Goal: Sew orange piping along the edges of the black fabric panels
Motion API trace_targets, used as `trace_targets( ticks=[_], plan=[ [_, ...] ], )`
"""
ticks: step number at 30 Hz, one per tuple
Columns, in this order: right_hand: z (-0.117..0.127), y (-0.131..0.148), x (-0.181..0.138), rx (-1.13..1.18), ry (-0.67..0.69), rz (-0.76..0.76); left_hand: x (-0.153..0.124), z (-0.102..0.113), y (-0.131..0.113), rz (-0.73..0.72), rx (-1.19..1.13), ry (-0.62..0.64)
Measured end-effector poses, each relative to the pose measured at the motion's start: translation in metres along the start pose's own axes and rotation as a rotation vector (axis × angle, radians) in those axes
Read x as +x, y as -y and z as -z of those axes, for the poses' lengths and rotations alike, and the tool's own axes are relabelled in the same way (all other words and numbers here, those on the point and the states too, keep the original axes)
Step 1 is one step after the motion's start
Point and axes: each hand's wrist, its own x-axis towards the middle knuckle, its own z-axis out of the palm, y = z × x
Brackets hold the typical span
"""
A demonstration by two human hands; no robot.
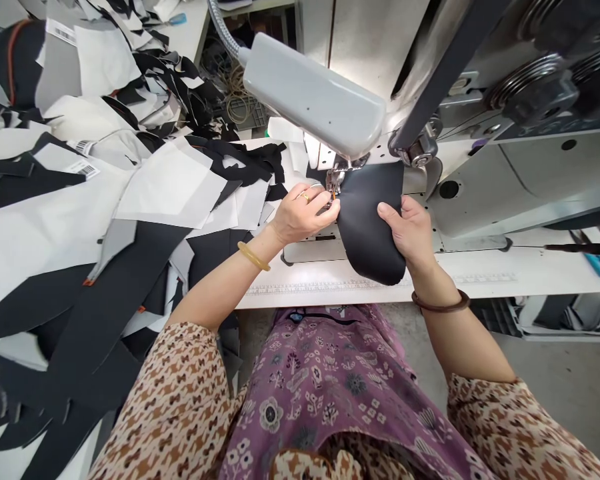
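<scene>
A black curved fabric piece (367, 223) lies under the presser foot (335, 179) of a grey sewing machine (480, 133). My left hand (303, 215) has its fingers closed, pinching the piece's left edge right beside the needle. My right hand (407, 230) grips the piece's right edge with the thumb on top. The piece's lower end hangs over the white machine table (480, 270).
A big heap of black and white cut pieces (80, 200), some with barcode labels, covers the left side. The machine's lamp head (313, 93) hangs above the needle. A blue-handled tool (597, 260) lies at the table's right end. Bins (555, 317) sit beneath.
</scene>
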Motion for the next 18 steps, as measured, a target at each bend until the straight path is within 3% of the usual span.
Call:
trace_targets(
  ticks=[10, 18],
  plan=[
    [0.003, 0.001, 0.026, -0.161, 0.065, 0.138, -0.004, -0.003, -0.002, 0.070, -0.022, -0.002],
    [0.001, 0.007, 0.047, -0.201, 0.141, 0.209, -0.033, -0.001, -0.015, 0.210, -0.034, -0.116]
  ],
)
